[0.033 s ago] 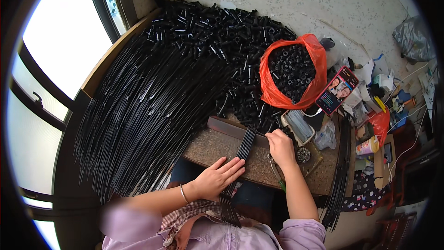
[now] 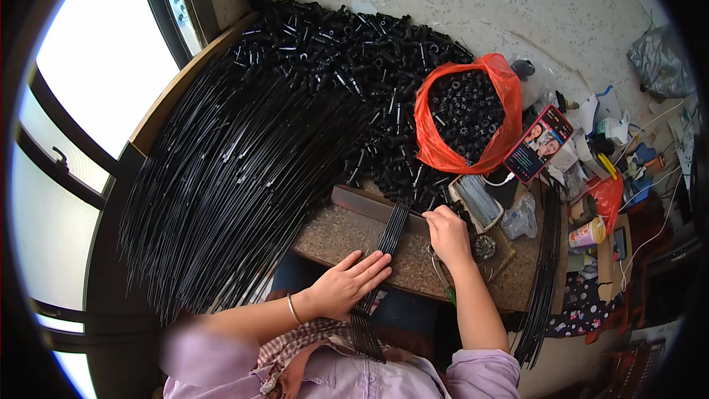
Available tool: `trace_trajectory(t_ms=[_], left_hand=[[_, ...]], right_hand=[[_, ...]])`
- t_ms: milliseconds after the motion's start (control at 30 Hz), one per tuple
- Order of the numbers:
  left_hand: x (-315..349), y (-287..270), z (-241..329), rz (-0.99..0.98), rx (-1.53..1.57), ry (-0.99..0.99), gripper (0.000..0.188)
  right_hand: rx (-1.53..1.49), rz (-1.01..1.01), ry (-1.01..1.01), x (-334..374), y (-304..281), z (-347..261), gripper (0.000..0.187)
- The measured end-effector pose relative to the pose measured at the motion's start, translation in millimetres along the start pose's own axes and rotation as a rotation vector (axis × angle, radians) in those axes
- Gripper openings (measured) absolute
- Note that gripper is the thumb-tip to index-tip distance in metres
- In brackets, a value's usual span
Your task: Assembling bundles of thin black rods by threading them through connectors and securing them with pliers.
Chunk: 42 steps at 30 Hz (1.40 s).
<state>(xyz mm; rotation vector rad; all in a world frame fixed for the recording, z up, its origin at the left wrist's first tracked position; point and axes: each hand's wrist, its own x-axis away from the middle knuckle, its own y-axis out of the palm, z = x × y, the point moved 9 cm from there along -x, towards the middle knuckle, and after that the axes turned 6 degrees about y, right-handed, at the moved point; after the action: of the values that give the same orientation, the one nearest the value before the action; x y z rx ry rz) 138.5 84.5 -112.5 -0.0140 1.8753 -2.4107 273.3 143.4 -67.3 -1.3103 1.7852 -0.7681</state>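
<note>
A row of thin black rods [image 2: 394,226] lies side by side across a dark metal bar [image 2: 362,205] on the brown speckled board [image 2: 325,233]. Flat across these rods rests my left hand [image 2: 347,281], its fingers stretched out. The rods' near ends hang past the board's front edge, toward my lap. At the bar's right end, my right hand [image 2: 449,235] is closed in a pinch; whatever is between its fingertips is too small to make out. Pliers [image 2: 442,270] lie just below that hand, partly hidden by it.
Many long black rods [image 2: 221,177] fan out at the left. Black tubular parts [image 2: 332,52] are heaped at the back, beside a red plastic bag [image 2: 425,129] of small black pieces. A phone [image 2: 539,144], an open box [image 2: 476,201] and another rod bundle [image 2: 543,273] are at the right.
</note>
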Motion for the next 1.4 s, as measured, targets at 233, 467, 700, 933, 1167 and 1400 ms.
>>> trace_trajectory(t_ms=[233, 467, 700, 933, 1167, 1400], left_hand=[[-4.3, 1.4, -1.2, -0.017, -0.019, 0.013, 0.092], [-0.2, 2.3, 3.8, -0.042, -0.021, 0.017, 0.096], [7.0, -1.5, 7.0, 0.013, -0.102, 0.035, 0.066], [17.1, -5.3, 9.9, 0.064, -0.151, 0.037, 0.057], [29.0, -6.9, 6.8, 0.075, -0.064, 0.03, 0.079], [32.0, -4.0, 6.9, 0.066, -0.051, 0.029, 0.068]], right_hand=[[0.007, -0.001, -0.03, -4.5, -5.4, -3.2, 0.01], [-0.048, -0.009, -0.075, -1.8, -1.5, -9.8, 0.01], [-0.061, -0.082, -0.144, -6.7, 3.6, -19.5, 0.011], [0.149, 0.089, -0.34, -1.0, 2.4, -42.7, 0.009], [0.276, 0.091, -0.379, 22.4, -6.0, -41.1, 0.014], [-0.152, -0.129, -0.106, 12.9, 3.9, -27.5, 0.011]])
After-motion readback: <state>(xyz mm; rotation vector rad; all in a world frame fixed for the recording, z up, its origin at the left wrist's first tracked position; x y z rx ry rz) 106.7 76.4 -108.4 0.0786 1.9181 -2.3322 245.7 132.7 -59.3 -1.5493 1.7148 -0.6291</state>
